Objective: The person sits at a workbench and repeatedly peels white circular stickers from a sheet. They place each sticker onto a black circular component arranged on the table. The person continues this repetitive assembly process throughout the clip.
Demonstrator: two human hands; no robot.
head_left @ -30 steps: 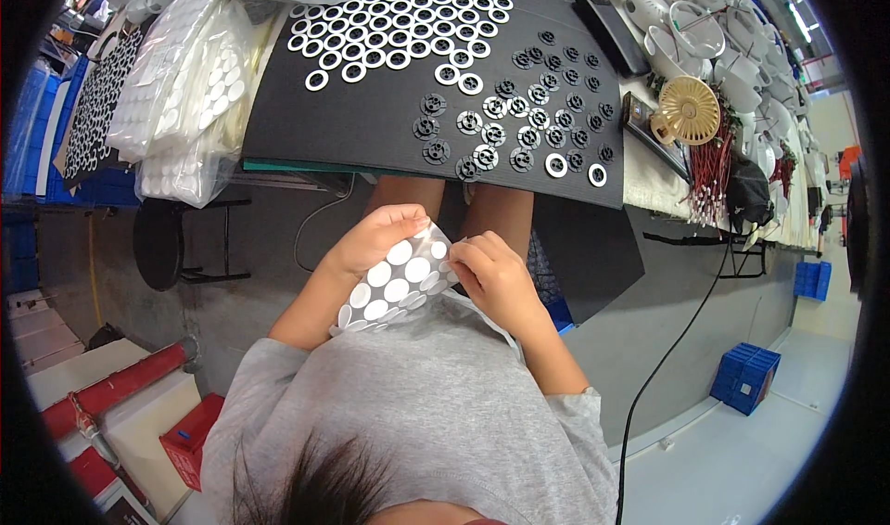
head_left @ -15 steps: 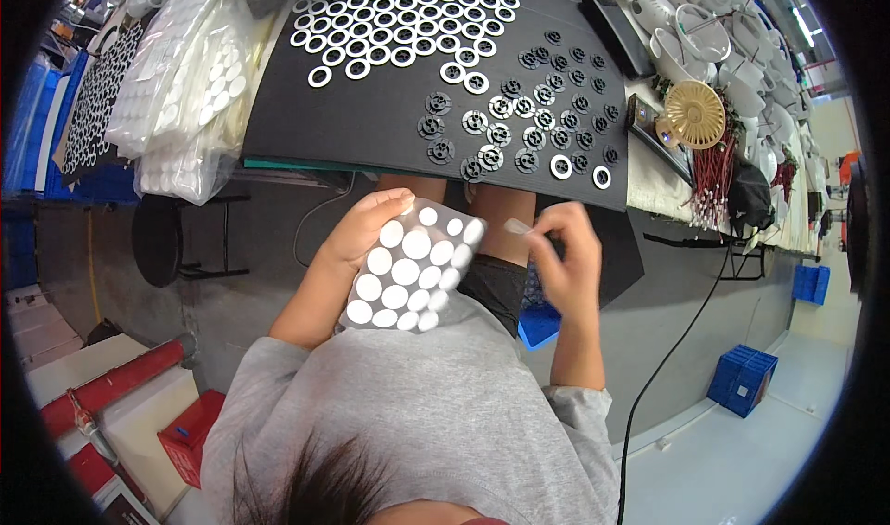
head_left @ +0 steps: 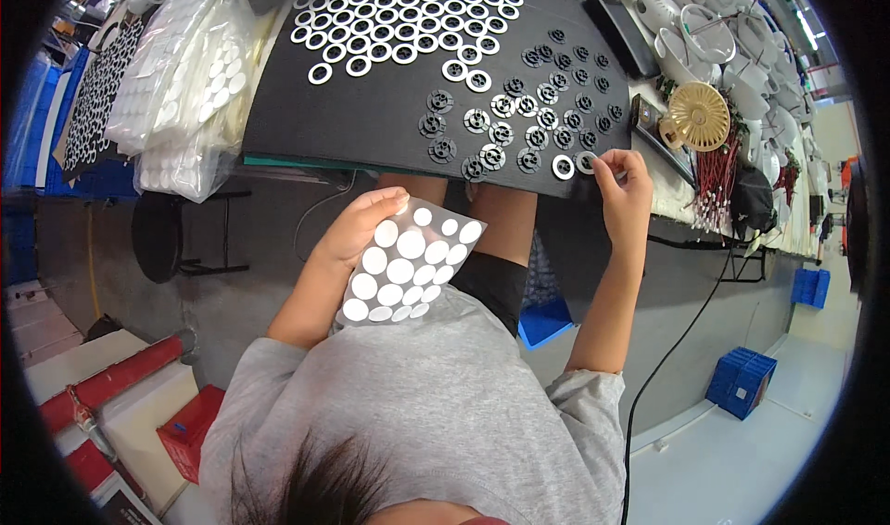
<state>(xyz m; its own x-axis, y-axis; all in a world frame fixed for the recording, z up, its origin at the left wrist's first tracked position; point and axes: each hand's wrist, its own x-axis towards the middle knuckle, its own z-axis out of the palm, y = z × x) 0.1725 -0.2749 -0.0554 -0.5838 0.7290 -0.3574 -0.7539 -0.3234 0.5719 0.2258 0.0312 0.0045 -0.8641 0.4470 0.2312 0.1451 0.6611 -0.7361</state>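
Note:
My left hand [head_left: 357,224] grips the top left corner of a clear sheet of white round stickers [head_left: 400,271], thumb on top, over my lap. My right hand [head_left: 627,184] reaches to the near right edge of a black board [head_left: 343,135]. Its thumb and forefinger pinch at the rim of a white ring sticker [head_left: 585,161] lying over a black disc. Just left of it is another disc with a white ring [head_left: 563,167]. Several bare black slotted discs [head_left: 536,138] lie beyond my right hand. Rows of white-ringed discs [head_left: 403,31] cover the board's far side.
Bagged sheets of white stickers [head_left: 190,98] lie left of the board. To the right are a small cream fan [head_left: 697,117], a black box [head_left: 619,35], red wires [head_left: 717,186] and piled white housings [head_left: 732,61]. Blue crates [head_left: 742,381] stand on the floor.
My right hand has moved forward and right, from beside the sheet to the board's edge. A white ring now lies over a disc that was bare. The sheet has tilted slightly.

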